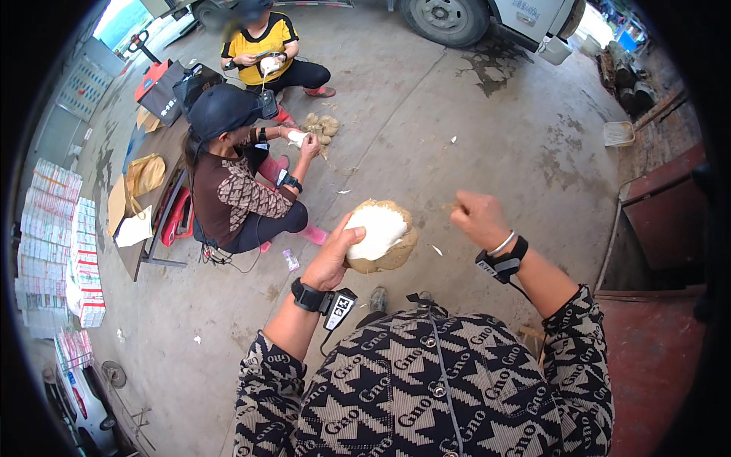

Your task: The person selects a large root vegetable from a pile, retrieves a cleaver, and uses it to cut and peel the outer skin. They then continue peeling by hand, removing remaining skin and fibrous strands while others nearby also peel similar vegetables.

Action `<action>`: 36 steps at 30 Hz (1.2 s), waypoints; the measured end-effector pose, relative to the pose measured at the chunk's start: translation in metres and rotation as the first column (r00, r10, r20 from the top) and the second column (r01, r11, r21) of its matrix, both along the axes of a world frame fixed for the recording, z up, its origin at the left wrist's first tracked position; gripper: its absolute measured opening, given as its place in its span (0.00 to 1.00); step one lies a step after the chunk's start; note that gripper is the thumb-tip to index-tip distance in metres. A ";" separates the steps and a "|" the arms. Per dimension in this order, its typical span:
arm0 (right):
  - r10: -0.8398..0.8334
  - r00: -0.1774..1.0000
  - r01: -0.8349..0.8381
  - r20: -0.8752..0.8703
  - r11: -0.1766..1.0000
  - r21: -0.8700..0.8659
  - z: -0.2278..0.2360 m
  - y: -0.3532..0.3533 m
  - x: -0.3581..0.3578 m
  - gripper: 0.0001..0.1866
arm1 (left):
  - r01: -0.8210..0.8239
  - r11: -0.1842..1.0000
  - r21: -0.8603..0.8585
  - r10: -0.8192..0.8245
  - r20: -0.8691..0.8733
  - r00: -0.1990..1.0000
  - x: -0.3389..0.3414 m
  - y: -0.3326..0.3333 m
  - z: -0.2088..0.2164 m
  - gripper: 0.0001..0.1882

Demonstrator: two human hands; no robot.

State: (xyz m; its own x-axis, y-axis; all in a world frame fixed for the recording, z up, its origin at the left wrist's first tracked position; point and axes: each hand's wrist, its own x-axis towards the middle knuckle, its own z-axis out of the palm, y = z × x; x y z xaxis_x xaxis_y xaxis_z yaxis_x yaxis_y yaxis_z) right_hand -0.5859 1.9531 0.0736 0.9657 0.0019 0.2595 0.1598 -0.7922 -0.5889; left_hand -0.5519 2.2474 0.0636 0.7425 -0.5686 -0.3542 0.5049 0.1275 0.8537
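Observation:
A big round tuber (pixel 387 234), tan-brown with a bare white patch where the skin is off, rests in my left hand (pixel 333 257). The thumb lies over the white flesh and the fingers go around beneath, partly hidden. Off to its right, apart from the tuber, my right hand (pixel 483 218) is closed in a fist and a little blurred. A thin tan sliver shows at its fingertips, too small to name surely. Black bands with small devices sit on both my wrists.
One co-worker (pixel 236 167) in a dark cap squats at left, peeling a white tuber; another person (pixel 270 46) in yellow squats behind. Between them lies a pile of tubers (pixel 321 128). A low table (pixel 156 206) and stacked cartons (pixel 57 236) stand left, a red metal box (pixel 662 221) right.

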 end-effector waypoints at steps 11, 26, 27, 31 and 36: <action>0.027 0.994 -0.016 0.103 0.994 -0.105 -0.007 -0.015 0.005 0.01 | -0.198 0.969 -0.150 0.151 -0.275 0.949 0.005 -0.013 -0.007 0.38; 0.131 0.980 -0.084 -0.147 0.954 0.287 0.013 0.070 0.013 0.11 | -0.465 0.883 -0.062 0.464 0.259 0.847 -0.005 -0.050 -0.009 0.39; 0.132 0.979 -0.088 -0.152 0.959 0.268 0.012 0.070 0.014 0.11 | -0.469 0.881 -0.061 0.465 0.288 0.837 -0.005 -0.050 -0.008 0.39; 0.162 0.980 -0.135 -0.119 0.970 0.204 0.007 0.070 0.016 0.10 | -0.462 0.887 -0.018 0.432 0.390 0.813 -0.007 -0.047 -0.006 0.39; 0.123 0.989 -0.111 -0.085 0.984 0.137 -0.004 0.076 0.015 0.07 | -0.492 0.869 0.049 0.358 0.623 0.695 -0.007 -0.049 -0.008 0.38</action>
